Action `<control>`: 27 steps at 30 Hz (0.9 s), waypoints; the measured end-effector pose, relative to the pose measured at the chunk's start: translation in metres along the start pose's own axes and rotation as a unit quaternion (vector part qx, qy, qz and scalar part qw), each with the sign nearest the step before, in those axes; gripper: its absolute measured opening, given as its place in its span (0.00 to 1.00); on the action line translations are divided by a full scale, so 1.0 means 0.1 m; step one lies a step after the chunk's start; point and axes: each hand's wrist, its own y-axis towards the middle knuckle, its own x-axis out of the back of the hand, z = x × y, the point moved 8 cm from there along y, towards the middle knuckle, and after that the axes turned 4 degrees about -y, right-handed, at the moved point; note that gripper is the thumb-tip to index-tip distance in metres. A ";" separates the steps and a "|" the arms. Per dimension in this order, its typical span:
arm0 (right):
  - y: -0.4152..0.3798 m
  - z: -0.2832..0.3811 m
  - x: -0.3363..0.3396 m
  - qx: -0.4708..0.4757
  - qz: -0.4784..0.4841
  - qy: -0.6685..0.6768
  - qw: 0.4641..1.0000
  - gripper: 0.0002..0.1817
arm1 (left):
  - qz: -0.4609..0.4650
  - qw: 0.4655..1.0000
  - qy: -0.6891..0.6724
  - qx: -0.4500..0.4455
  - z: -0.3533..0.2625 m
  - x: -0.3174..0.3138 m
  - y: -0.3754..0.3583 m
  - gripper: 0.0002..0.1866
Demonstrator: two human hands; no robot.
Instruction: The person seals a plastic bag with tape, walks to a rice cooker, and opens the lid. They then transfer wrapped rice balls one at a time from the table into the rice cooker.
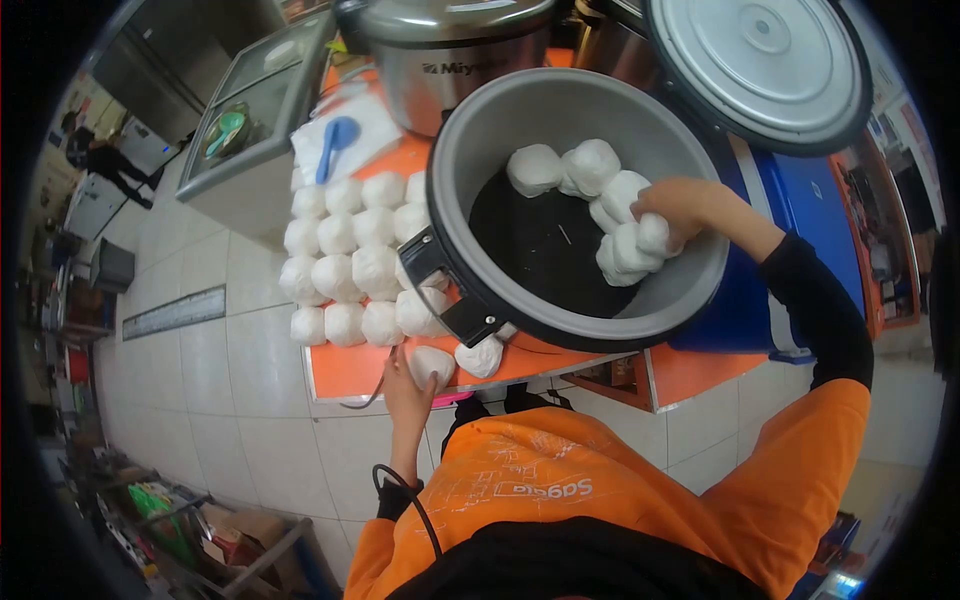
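Note:
My right hand [677, 212] reaches inside a large grey pot [480, 110], its fingers closed on a white wrapped bundle [653, 234]. Several similar white bundles [536, 170] lie against the pot's far and right inner walls, over its dark bottom. At the front edge of the orange table [335, 372], my left hand [408, 387] is wrapped round another white bundle [432, 368]. One more bundle [479, 356] sits just right of it. Rows of white bundles [375, 270] stand packed together left of the pot.
A closed steel cooker [455, 60] stands behind the pot, and a round metal lid [762, 60] is raised at the back right. A blue paddle [338, 142] lies on white cloth. Blue containers [815, 220] stand at right. A person [110, 160] is far left.

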 end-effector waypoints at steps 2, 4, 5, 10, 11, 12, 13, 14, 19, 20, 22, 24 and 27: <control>-0.29 -0.04 0.20 0.031 -0.151 0.076 0.985 0.26 | -0.104 0.989 0.014 -0.101 -0.45 0.43 0.08 0.25; -0.77 -0.01 0.53 0.083 -0.353 0.146 0.920 0.25 | -0.216 0.954 -0.003 -0.208 -0.95 0.94 0.14 0.22; -1.04 0.03 0.66 0.045 -0.387 0.196 0.900 0.26 | -0.256 0.930 -0.006 -0.264 -1.15 1.18 0.16 0.20; -2.19 0.31 0.04 -0.063 -0.452 0.431 0.779 0.29 | -0.222 0.840 -0.045 -0.494 -2.32 1.80 0.22 0.15; -2.25 0.37 -0.36 -0.085 -0.429 0.515 0.737 0.29 | -0.210 0.841 -0.052 -0.496 -2.38 1.77 0.23 0.15; -2.24 0.44 -0.79 -0.109 -0.400 0.549 0.726 0.31 | -0.199 0.842 -0.059 -0.498 -2.42 1.73 0.24 0.15; -2.15 0.50 -1.29 -0.133 -0.369 0.582 0.712 0.33 | -0.186 0.844 -0.064 -0.499 -2.46 1.70 0.24 0.15; -2.02 0.51 -1.92 -0.179 -0.369 0.619 0.670 0.34 | -0.181 0.862 -0.096 -0.464 -2.41 1.64 0.30 0.13; -1.23 0.82 -4.44 -0.374 -0.304 0.807 0.342 0.29 | -0.143 0.897 -0.211 -0.360 -2.30 1.29 0.48 0.12; -1.20 0.80 -4.49 -0.412 -0.290 0.776 0.378 0.28 | -0.147 0.900 -0.210 -0.353 -2.33 1.23 0.49 0.12; -1.11 0.75 -4.48 -0.482 -0.262 0.707 0.446 0.26 | -0.145 0.911 -0.192 -0.336 -2.30 1.11 0.52 0.15; -1.40 0.53 -3.83 -0.537 -0.289 0.489 0.623 0.23 | -0.171 0.923 -0.150 -0.310 -2.34 1.05 0.53 0.16; -1.98 0.41 -1.81 -0.461 -0.441 0.438 0.634 0.15 | -0.167 0.929 -0.158 -0.291 -2.29 1.01 0.57 0.17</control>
